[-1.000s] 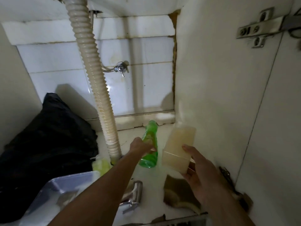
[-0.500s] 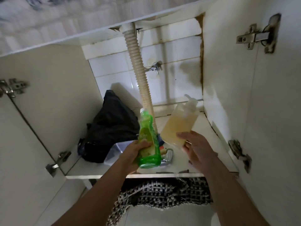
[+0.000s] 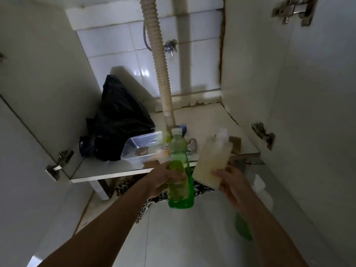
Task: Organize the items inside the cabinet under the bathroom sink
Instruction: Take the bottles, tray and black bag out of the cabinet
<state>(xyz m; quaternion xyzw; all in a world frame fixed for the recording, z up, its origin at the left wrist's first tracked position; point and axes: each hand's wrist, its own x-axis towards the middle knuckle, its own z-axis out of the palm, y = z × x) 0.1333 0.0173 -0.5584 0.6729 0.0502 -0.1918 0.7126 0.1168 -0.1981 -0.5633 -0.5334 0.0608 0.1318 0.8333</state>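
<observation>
Both bottles are out in front of the open cabinet (image 3: 134,171), held in the air over the floor, not on the shelf. The left hand (image 3: 163,180) is wrapped around the middle of the green bottle (image 3: 180,176), which stands upright with its cap just in front of the drain hose (image 3: 161,70). The right hand (image 3: 233,182) grips the bottom end of the pale bottle (image 3: 213,160), which leans away toward the back of the cabinet (its nozzle is too blurred to say whether it is capped).

The 2 bottles sit just beside each other, so a careless swing could knock one against the other. The pale bottle is the weaker hold: it is gripped low and tilted, and it could tip out of the fingers or leak if its top is loose. Further in, the clear tub (image 3: 142,149) and the black bag (image 3: 119,120) crowd the left of the shelf, and a metal tap (image 3: 192,145) lies loose near the front edge. Setting a bottle down among these could topple it or push the tap off the edge. The hose also hangs right in the reaching path.
</observation>
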